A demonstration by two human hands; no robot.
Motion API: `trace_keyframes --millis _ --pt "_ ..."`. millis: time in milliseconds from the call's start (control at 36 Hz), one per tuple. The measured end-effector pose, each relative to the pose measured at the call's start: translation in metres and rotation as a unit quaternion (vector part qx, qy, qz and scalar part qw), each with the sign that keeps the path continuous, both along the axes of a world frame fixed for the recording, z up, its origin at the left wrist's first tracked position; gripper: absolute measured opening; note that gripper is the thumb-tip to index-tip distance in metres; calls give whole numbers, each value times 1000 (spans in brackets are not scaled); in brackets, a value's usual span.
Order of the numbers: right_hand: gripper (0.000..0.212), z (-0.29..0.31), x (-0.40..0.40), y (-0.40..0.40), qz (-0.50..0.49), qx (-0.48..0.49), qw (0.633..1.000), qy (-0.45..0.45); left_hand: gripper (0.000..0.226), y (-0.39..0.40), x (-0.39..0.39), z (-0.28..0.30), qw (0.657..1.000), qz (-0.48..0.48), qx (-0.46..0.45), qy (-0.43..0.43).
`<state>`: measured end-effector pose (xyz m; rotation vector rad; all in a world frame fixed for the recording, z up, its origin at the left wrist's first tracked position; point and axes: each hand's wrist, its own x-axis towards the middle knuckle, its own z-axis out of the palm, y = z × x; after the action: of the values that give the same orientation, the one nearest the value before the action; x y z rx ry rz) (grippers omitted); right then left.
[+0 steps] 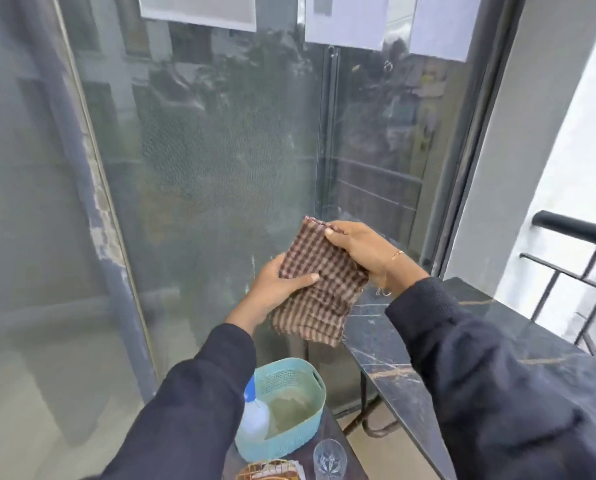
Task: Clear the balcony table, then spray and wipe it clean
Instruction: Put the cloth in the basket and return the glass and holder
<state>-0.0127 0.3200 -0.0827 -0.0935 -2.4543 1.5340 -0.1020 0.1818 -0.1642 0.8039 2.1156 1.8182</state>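
Counter (490,327) looks cleared; both hands, left (275,289) and right (362,251), grip the checked cloth (320,285), wipe likely still pending.

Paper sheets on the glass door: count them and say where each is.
3, all along the top of the glass: left sheet, middle sheet, right sheet. All are cropped by the frame; more may sit above.

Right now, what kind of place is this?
Most likely a home balcony: a dark metal railing open to daylight, a sliding glass door reflecting buildings and trees, and a dark marble-topped table set against it.
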Motion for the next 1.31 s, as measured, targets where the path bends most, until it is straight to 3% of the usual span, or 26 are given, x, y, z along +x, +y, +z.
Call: trace_keyframes --millis 83,194,278,361,445,556,750,861,945,972,1028,1111,1195,1306 --pt "24 26 4 5 18 -25 1000 6 3 -8 2 35 999 -38 8 -16" --pt "23 38 -6 6 -21 -79 996 21 10 -21 -9 64 997 -75 -6 -18" --pt "24 33 -16 16 -58 -227 971 40 10 -24 -17 88 993 -111 12 -43" --pt "51 14 -25 20 -75 -428 900 19 10 -28 -30 107 991 -117 44 -55" --pt "83 -17 -41 11 -94 -490 864 -64 12 -35 -46 120 986 -108 93 -83" --pt "100 -38 -63 -26 -27 -439 893 -96 14 -46 -68 131 978 -96 145 -115" --pt "99 -12 -98 -65 11 -490 871 30 16 -53 -104 131 980 -102 116 -126" --pt "85 -4 -105 -67 17 -442 895 51 14 -58 -121 127 978 -110 102 -142" --pt "65 -1 -107 -64 -49 -421 900 104 16 -59 -130 125 984 -118 62 -114" --pt "83 -2 -106 -63 -77 -415 900 111 18 -58 -132 125 987 -116 44 -99" --pt "97 -1 -104 -63 -96 -370 919 99 22 -56 -136 123 992 -99 16 -76" --pt "104 -1 -103 -62 -146 -300 941 58 19 -52 -141 119 996 -71 -22 -58" --pt "106 3 -103 -61 -215 -280 934 42 16 -49 -140 113 996 -41 -34 -74" --pt "94 1 -110 -63 -310 -238 919 51 59 -43 -136 105 993 -30 -33 -114"
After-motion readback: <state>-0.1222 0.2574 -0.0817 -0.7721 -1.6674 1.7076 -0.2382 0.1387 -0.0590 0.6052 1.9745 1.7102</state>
